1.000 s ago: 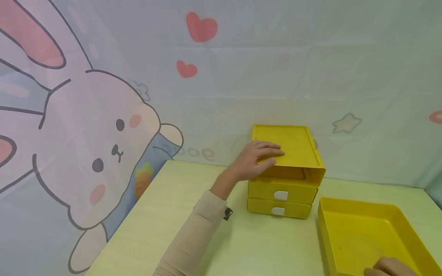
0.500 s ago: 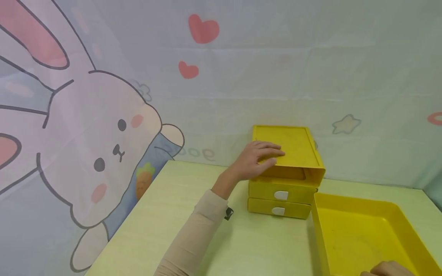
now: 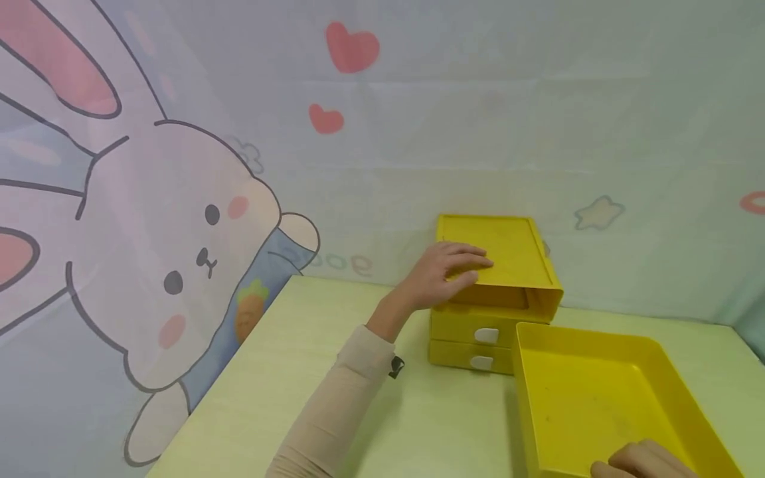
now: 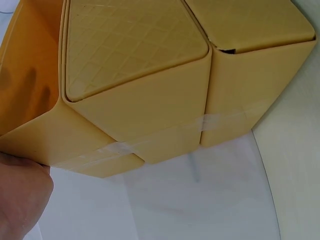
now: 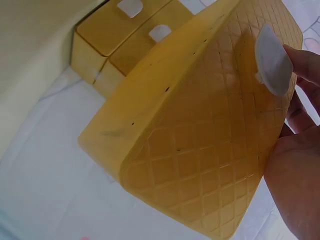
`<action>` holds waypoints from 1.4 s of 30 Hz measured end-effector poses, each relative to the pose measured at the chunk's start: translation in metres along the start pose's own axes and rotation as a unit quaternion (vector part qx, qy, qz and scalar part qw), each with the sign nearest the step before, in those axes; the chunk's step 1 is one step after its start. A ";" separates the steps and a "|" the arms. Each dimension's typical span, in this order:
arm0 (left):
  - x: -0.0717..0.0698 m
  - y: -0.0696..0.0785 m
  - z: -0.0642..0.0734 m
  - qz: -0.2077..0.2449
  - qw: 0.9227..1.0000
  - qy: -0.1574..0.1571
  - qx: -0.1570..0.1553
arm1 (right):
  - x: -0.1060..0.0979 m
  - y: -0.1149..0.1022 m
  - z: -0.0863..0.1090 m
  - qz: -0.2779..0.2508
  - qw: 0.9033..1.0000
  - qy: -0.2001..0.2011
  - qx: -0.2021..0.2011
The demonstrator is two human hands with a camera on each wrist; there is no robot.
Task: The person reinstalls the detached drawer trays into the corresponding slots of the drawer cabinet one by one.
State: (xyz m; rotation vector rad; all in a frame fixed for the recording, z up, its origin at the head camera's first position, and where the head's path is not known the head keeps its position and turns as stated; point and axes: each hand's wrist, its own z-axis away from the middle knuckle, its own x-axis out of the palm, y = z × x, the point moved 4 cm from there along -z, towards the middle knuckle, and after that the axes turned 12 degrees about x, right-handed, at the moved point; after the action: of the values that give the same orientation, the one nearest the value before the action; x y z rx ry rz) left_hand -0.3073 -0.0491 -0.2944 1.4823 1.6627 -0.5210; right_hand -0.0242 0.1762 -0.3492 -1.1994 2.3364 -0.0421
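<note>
A yellow drawer cabinet [image 3: 502, 249] stands against the backdrop, its top slot without a drawer and two lower drawers in place. My left hand [image 3: 439, 275] rests on the left of its top, fingers nearly straight; in the left wrist view, part of that hand [image 4: 22, 195] shows beside the slot. The loose yellow drawer [image 3: 597, 385] is held in front and to the right, its far corner overlapping the cabinet in the head view. My right hand [image 3: 642, 461] grips its near end. In the right wrist view, the thumb lies by the drawer's white pull tab [image 5: 274, 62].
The pale table [image 3: 418, 425] extends on both sides of the cabinet. A cloth backdrop [image 3: 478, 119] with a rabbit and hearts hangs right behind it. White pull tabs [image 3: 487, 335] mark the fronts of the lower drawers.
My right hand has carried the loose drawer left and slightly up in the head view, so that it now covers the right end of the lower drawers. My left hand stays on the cabinet.
</note>
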 end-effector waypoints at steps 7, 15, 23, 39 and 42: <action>0.002 -0.001 -0.002 0.012 1.000 -0.006 -0.014 | 0.002 -0.007 -0.018 -0.063 0.995 -0.065 -0.033; 0.001 -0.003 0.000 0.023 1.000 -0.002 -0.012 | 0.015 -0.023 -0.036 -0.055 0.991 -0.115 -0.044; -0.001 -0.003 -0.002 0.038 0.999 -0.010 0.001 | 0.032 -0.035 -0.043 -0.052 0.992 -0.102 -0.048; -0.004 -0.003 -0.001 0.064 0.997 -0.032 0.005 | 0.052 -0.050 -0.062 0.065 0.977 -0.201 -0.013; -0.005 -0.003 -0.001 0.063 0.997 -0.032 0.011 | 0.054 -0.049 -0.063 0.068 0.977 -0.203 -0.015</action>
State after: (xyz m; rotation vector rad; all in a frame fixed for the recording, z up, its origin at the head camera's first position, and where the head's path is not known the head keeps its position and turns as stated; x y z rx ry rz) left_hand -0.3108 -0.0521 -0.2907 1.5582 1.5077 -0.5143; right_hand -0.0422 0.0921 -0.3051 -0.9521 2.0538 0.2620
